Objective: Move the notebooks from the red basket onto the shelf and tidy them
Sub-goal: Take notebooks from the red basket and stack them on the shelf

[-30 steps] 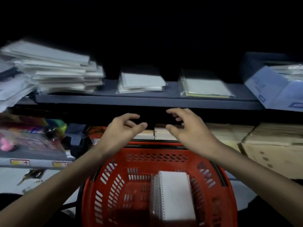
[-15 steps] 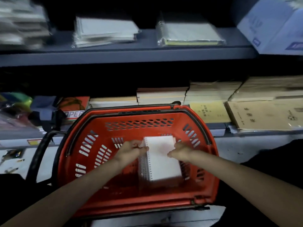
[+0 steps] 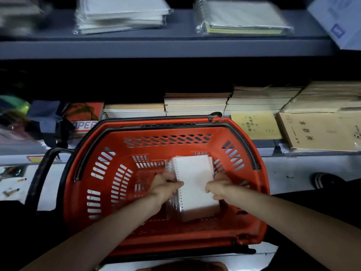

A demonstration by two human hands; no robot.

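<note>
A stack of white spiral notebooks (image 3: 193, 178) in clear wrap lies inside the red basket (image 3: 109, 173). My left hand (image 3: 166, 185) grips the stack's spiral side and my right hand (image 3: 219, 186) grips its right edge. Both hands are down inside the basket. On the grey upper shelf (image 3: 175, 47) lie two wrapped notebook piles, one white (image 3: 121, 14) and one with a yellow edge (image 3: 244, 18).
The lower shelf behind the basket holds piles of tan exercise books (image 3: 257, 106) and a red-covered book (image 3: 84, 118). A blue-white box (image 3: 340, 20) sits at the upper right. The basket's black handle (image 3: 41, 178) hangs at its left. A shoe (image 3: 322, 180) shows at right.
My hands dropped from in front of the shelf into the basket and took hold of the notebook stack on both sides. The view tilted downward.
</note>
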